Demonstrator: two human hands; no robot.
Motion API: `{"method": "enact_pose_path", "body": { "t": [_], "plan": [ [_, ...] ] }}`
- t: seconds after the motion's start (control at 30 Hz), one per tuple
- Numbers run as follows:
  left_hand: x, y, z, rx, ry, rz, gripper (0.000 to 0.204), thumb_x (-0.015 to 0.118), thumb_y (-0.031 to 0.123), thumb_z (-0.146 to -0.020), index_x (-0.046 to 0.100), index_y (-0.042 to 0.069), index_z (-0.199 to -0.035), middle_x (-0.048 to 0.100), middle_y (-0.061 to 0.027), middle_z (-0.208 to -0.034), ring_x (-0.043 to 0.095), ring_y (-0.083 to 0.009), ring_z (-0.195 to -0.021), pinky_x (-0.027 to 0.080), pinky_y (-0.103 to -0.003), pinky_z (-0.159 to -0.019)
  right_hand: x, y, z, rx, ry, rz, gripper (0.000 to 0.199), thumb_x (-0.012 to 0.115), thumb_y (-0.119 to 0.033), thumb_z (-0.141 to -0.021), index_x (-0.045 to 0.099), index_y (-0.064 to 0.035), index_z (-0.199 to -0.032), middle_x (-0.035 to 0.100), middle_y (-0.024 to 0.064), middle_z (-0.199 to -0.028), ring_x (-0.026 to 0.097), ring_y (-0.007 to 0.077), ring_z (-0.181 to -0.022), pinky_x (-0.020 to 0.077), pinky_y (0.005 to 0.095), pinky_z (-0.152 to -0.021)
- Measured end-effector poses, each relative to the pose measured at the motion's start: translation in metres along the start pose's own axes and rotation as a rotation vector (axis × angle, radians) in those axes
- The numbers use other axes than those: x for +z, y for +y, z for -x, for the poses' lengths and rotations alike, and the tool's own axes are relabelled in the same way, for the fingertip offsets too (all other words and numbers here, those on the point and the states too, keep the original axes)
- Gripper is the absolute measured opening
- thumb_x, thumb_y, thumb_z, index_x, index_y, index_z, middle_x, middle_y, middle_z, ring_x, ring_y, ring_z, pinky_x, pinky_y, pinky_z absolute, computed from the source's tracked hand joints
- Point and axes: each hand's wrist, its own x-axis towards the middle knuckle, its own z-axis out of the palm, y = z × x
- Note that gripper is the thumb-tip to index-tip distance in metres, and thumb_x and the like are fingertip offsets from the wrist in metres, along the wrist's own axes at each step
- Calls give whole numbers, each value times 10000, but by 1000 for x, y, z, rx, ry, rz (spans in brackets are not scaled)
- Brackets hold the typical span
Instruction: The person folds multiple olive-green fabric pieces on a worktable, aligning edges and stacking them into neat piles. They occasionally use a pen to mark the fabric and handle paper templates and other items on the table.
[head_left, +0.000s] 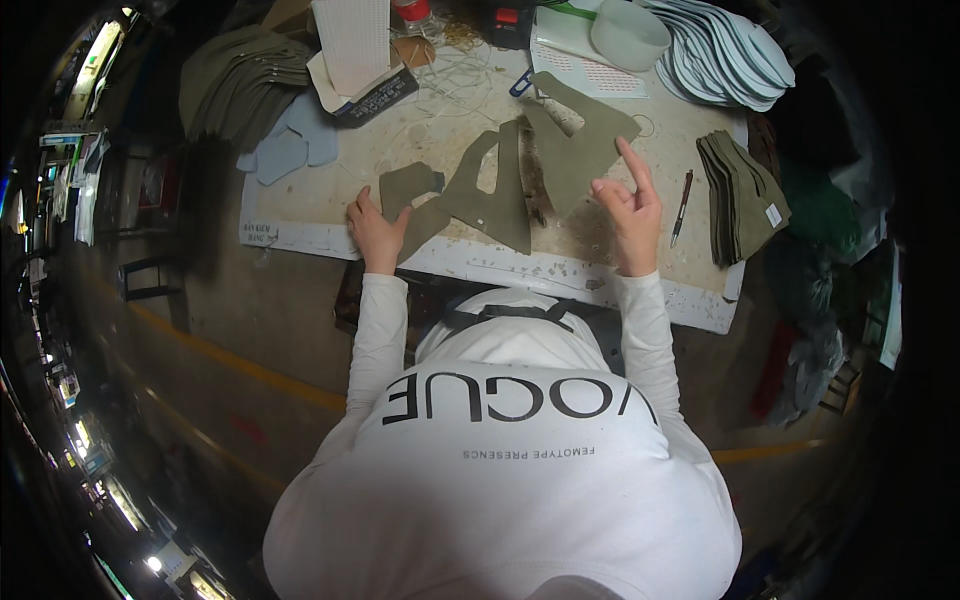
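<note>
Three flat olive cut-out pieces lie in a row on the worktable point(460, 245). My left hand point(378, 238) rests at the edge of the left piece point(403, 186), thumb and fingers spread around its near side. In the middle lies a piece with a long slot point(508, 200), overlapping the left one. My right hand point(636, 215) is at the right piece point(577, 160), which has an oval opening. Its index finger is stretched along that piece's edge and its thumb stands apart; the other fingers are curled. Neither hand visibly grips a piece.
A pen point(682, 208) and stacked olive pieces point(738, 195) lie at the right. White layered pieces point(725, 55) and a tape roll point(630, 35) sit at the back. Back left are an open box point(365, 95), an olive stack point(245, 85) and pale blue pieces point(292, 145).
</note>
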Motion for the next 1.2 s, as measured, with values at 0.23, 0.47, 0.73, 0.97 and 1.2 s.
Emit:
{"method": "enact_pose_path", "body": {
  "t": [0.23,0.47,0.73,0.97,1.2],
  "plan": [
    [-19,-12,-19,-385,-544,280,390,705,247,-838,590,15,-1130,675,-78,-828,619,-143,-722,485,-271,-660,-15,99,39,79,49,320,632,640,97,-769,444,-5,-1361,416,111,-1300,650,138,-862,521,220,-762],
    [-64,25,-35,-626,-438,1084,246,556,159,-957,545,18,-1160,662,-78,-1018,632,-115,-846,494,-236,-710,-18,93,52,48,111,531,521,655,55,-767,556,-44,-1269,476,89,-1132,603,97,-726,512,199,-643],
    [-5,104,15,-768,-756,1581,408,499,-39,-913,390,10,-1303,571,-116,-1116,610,-176,-973,533,-323,-909,2,52,25,-209,120,672,214,587,11,-835,677,-42,-1022,563,76,-856,575,153,-673,476,249,-603],
    [28,97,39,-842,-809,1426,419,475,-87,-888,394,7,-1288,581,-139,-1080,607,-194,-983,525,-358,-924,66,87,10,-261,-425,815,298,682,-144,-780,661,-41,-1058,579,111,-931,584,295,-892,487,367,-761],
    [26,96,43,-839,-761,1464,388,496,-39,-882,433,11,-1261,596,-138,-1073,625,-201,-966,532,-338,-890,57,103,9,-216,-470,729,314,704,-178,-773,677,-60,-1063,589,104,-933,595,291,-886,490,356,-761]
  ]
}}
